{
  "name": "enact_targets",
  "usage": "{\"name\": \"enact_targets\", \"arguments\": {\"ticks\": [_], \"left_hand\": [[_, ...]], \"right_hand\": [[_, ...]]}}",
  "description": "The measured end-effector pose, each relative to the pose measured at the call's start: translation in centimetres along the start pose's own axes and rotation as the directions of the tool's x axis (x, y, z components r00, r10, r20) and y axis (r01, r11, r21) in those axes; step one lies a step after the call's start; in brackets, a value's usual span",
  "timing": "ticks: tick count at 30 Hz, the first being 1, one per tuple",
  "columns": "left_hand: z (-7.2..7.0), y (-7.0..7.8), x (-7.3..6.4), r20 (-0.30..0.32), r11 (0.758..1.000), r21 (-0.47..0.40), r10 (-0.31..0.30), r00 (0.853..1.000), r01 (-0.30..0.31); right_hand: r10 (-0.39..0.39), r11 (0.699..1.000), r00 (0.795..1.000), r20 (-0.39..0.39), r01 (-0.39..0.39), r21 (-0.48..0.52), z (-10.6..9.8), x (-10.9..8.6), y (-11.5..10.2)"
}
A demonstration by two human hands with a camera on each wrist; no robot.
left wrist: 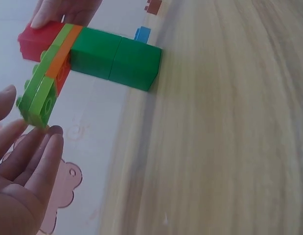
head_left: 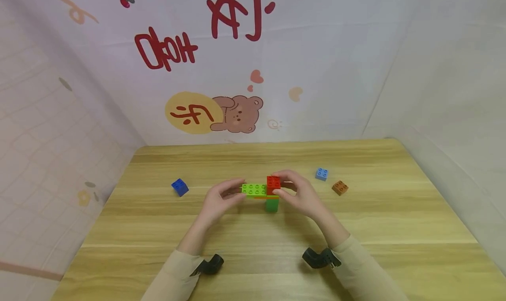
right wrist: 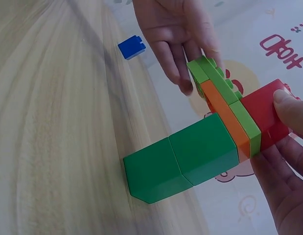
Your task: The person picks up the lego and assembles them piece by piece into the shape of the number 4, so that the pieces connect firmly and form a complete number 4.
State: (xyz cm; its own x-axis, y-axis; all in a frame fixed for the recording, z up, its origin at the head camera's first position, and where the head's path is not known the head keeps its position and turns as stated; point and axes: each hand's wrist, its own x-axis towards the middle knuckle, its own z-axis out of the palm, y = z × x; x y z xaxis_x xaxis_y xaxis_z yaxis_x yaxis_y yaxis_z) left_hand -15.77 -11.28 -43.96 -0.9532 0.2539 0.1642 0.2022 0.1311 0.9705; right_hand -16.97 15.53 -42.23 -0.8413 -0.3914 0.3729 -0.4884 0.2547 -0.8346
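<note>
A toy-brick tower stands upright on the table. Two dark green bricks (right wrist: 180, 159) form its column, under an orange plate (right wrist: 224, 117) and a lime-green studded layer (head_left: 254, 190) that juts out to the left. On top, at the right end, sits a red brick (head_left: 272, 184). My right hand (head_left: 302, 195) pinches this red brick between thumb and fingers. At the free end of the lime layer is my left hand (head_left: 221, 200), fingers loosely extended, their tips at or touching the edge. Its thumb looks apart from the layer in the left wrist view.
A dark blue brick (head_left: 180, 187) lies on the wooden table (head_left: 253, 257) to the left. Over on the right are a light blue brick (head_left: 322, 174) and a brown brick (head_left: 340, 187). A printed white cloth (head_left: 324, 72) hangs behind the table's far edge.
</note>
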Motion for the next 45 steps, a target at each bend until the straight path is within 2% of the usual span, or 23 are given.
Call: {"name": "enact_targets", "arguments": {"ticks": [6, 9, 12, 16, 21, 28, 32, 40, 45], "left_hand": [[-1.1, -0.6, -0.8, -0.047, 1.0, 0.025, 0.002, 0.999, -0.001], [-1.7, -1.1, -1.0, -0.101, 0.999, 0.049, 0.005, 0.995, 0.0], [-2.3, -1.6, -1.2, -0.159, 0.999, 0.05, -0.012, 0.987, 0.02], [-3.2, -1.8, -1.4, -0.229, 0.998, 0.036, -0.045, 0.972, 0.055], [-4.6, -1.9, -1.4, -0.313, 0.998, 0.025, -0.05, 0.948, 0.061], [-6.9, -1.8, -1.5, -0.406, 0.992, 0.118, 0.005, 0.914, 0.047], [-8.4, -1.6, -1.7, -0.46, 0.986, 0.149, 0.006, 0.888, 0.071], [-10.9, -1.5, -2.3, -0.512, 0.961, 0.214, -0.043, 0.858, 0.177], [-12.3, -1.9, -2.6, -0.493, 0.948, 0.244, -0.061, 0.868, 0.205]], "right_hand": [[0.024, 1.0, 1.0, -0.001, -0.024, -0.016, -0.3, -0.1, -3.4], [0.033, 0.999, 0.999, -0.002, -0.033, -0.012, -0.3, -0.1, -3.4], [0.046, 0.999, 0.999, -0.006, -0.046, -0.007, -0.1, -0.1, -2.0], [0.047, 0.999, 0.999, -0.013, -0.047, 0.008, 0.1, -0.1, 0.1], [0.028, 0.998, 1.0, -0.012, -0.028, 0.048, 0.1, -0.2, 0.7], [0.019, 0.999, 1.0, -0.008, -0.019, 0.037, 0.1, -0.2, 0.8], [0.011, 0.999, 1.0, -0.006, -0.011, 0.041, 0.1, -0.1, 0.8], [0.007, 0.999, 1.0, -0.006, -0.007, 0.043, 0.1, -0.1, 0.7], [0.031, 0.999, 0.999, -0.009, -0.031, 0.032, 0.1, -0.1, 0.6]]}}
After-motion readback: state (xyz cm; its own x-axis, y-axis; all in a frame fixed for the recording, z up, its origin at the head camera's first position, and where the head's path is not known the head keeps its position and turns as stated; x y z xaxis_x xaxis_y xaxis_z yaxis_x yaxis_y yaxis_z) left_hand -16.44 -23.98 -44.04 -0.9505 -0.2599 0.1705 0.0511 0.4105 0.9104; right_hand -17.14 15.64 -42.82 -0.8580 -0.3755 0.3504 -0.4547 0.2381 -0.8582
